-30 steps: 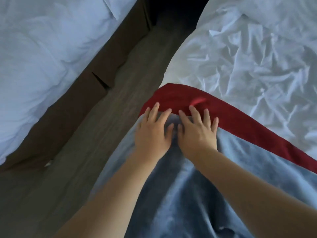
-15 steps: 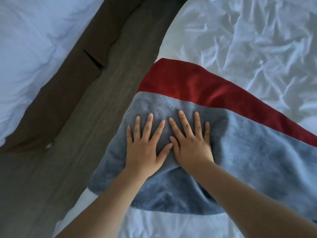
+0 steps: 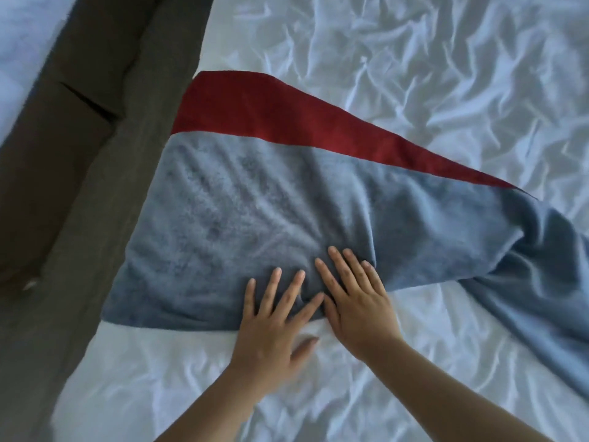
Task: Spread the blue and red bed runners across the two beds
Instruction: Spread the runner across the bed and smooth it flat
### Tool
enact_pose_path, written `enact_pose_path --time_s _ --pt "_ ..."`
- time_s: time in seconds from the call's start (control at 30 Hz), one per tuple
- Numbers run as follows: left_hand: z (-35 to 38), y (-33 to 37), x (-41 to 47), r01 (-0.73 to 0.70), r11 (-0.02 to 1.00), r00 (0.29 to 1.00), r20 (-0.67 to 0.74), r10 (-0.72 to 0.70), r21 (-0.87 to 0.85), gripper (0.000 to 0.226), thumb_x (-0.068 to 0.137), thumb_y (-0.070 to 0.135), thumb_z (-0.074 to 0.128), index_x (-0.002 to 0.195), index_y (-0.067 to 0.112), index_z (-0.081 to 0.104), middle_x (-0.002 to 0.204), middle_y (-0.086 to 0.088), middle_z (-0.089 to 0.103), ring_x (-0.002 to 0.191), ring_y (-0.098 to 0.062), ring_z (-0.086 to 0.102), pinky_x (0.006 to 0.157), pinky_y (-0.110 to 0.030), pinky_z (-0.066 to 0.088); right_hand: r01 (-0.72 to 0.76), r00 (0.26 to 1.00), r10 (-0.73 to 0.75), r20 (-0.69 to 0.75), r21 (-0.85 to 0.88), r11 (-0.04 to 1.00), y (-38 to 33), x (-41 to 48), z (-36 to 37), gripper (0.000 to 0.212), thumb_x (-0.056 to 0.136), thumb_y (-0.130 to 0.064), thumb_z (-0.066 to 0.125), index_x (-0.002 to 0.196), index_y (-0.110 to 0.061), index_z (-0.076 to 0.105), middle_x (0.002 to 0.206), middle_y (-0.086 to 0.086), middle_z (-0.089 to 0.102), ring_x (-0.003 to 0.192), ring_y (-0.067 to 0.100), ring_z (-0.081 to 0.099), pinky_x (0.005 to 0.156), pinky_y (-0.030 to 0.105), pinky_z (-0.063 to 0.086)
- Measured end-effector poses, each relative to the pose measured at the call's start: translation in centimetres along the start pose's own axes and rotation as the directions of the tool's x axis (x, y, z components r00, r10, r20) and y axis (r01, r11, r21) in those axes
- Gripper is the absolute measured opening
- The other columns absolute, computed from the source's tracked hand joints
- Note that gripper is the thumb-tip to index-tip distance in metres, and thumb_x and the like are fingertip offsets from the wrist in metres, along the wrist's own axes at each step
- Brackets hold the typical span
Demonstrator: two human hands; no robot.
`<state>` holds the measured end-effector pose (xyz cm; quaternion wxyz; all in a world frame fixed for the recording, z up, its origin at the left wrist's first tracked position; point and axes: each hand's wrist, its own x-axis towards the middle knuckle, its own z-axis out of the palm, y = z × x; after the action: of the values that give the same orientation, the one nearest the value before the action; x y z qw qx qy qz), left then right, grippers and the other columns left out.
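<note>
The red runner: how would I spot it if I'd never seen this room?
Look at the bed with crumpled white sheets filling most of the view. Near its left edge lies a blue runner under two flat hands. The red runner is the dark crimson band along the blue one's far side, tapering rightward.

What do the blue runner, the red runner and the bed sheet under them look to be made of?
Blue runner: seemingly plush, fleece-like fabric; matte nap shows darker brushed streaks. Red runner: apparently similar soft, matte pile, though its texture is less clear. Bed sheet: thin woven cloth, perhaps cotton, with sharp fine creases and slight sheen.
</note>
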<state>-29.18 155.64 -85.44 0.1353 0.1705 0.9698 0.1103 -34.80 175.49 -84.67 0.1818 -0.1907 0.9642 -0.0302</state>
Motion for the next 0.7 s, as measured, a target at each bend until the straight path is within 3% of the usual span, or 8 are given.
enact_pose_path --time_s 0.13,0.23,0.37,0.57,0.63,0.7 --pt "1.1 3.0 2.0 -0.047 0.999 0.992 -0.121 0.045 -0.015 0.061 0.098 0.039 0.059 0.155 0.041 0.038 0.168 0.005 0.027 0.156 -0.032 0.022 0.116 -0.071 0.020 -0.118 0.991 0.121 -0.058 0.048 0.992 2.2 -4.0 0.6 0.057 0.104 -0.040 0.043 0.159 -0.029 0.031 0.168 0.000 0.021 0.155 0.023 0.022 0.121 0.050 0.026" --pt "1.7 3.8 4.0 -0.109 0.994 0.967 -0.232 0.105 -0.007 0.057 0.096 0.028 0.060 0.151 0.039 0.047 0.165 0.003 0.035 0.152 -0.033 0.032 0.116 -0.070 0.021 -0.250 0.968 0.251 -0.006 0.070 0.966 3.4 -6.4 1.7 0.061 0.104 -0.042 0.038 0.161 -0.038 0.016 0.171 -0.001 0.009 0.157 0.024 0.013 0.123 0.052 0.022" --pt "2.4 3.8 4.8 0.005 0.993 0.945 -0.325 -0.042 -0.115 0.040 0.103 0.026 0.051 0.142 0.030 0.060 0.155 -0.003 0.050 0.143 -0.028 0.047 0.117 -0.060 0.028 -0.267 0.959 0.258 0.116 0.074 0.961 3.7 -9.8 3.4 0.056 0.108 -0.045 0.025 0.158 -0.050 0.002 0.170 -0.008 -0.009 0.157 0.026 -0.008 0.124 0.057 0.007" --pt "3.0 3.9 4.7 0.029 0.997 0.926 -0.373 -0.052 -0.067 0.036 0.106 0.026 0.049 0.140 0.025 0.063 0.150 -0.007 0.056 0.139 -0.030 0.051 0.116 -0.058 0.031 -0.271 0.962 0.263 0.075 0.137 0.953 5.4 -10.0 2.9 0.057 0.107 -0.052 0.020 0.161 -0.043 0.002 0.170 -0.007 -0.009 0.156 0.021 -0.015 0.126 0.052 0.000" --pt "2.5 4.7 4.8 0.000 0.998 0.915 -0.404 -0.023 -0.057 0.038 0.102 0.021 0.055 0.139 0.024 0.063 0.148 -0.011 0.056 0.138 -0.034 0.051 0.115 -0.058 0.032 -0.338 0.941 0.332 0.064 0.183 0.923 6.5 -9.4 2.3 0.057 0.107 -0.052 0.017 0.161 -0.041 0.000 0.170 -0.007 -0.008 0.155 0.022 -0.019 0.126 0.051 -0.003" --pt "2.0 6.1 4.9 -0.149 0.988 0.897 -0.425 0.124 -0.027 0.043 0.097 0.014 0.055 0.139 0.022 0.064 0.149 -0.013 0.054 0.140 -0.036 0.049 0.114 -0.057 0.034 -0.349 0.936 0.352 0.022 0.198 0.916 8.0 -8.9 1.8 0.058 0.107 -0.051 0.016 0.162 -0.039 0.003 0.171 -0.007 -0.005 0.155 0.024 -0.018 0.126 0.050 -0.005"
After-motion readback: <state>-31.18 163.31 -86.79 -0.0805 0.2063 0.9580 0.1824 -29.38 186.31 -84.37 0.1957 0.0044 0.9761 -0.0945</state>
